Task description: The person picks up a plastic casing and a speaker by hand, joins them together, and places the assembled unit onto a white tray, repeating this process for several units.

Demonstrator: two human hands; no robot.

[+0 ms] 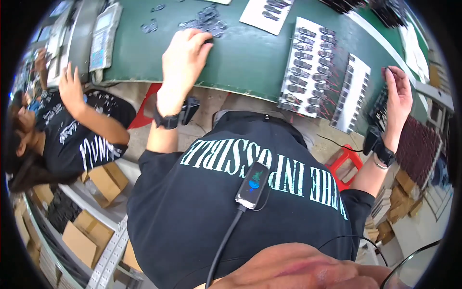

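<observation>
My left hand (184,60) is over the green table (240,58), its fingers closed in a pinch on a small dark plastic part (209,42). Just beyond those fingers lies a loose pile of similar dark parts (204,21). My right hand (398,94) is at the right side of the table, thumb and fingertips together. Something tiny and dark shows at its tips, too small to name. Between my hands, a white board (304,72) carries two rows of small black units with red wires. A narrower white board (350,94) with small dark pieces along its edges lies nearer my right hand.
A white sheet (266,15) with dark parts lies at the far side. At left stands a grey machine with a panel (103,41); a co-worker (72,125) sits beside it with one hand raised. A red stool (345,166) and cardboard boxes (89,236) stand below.
</observation>
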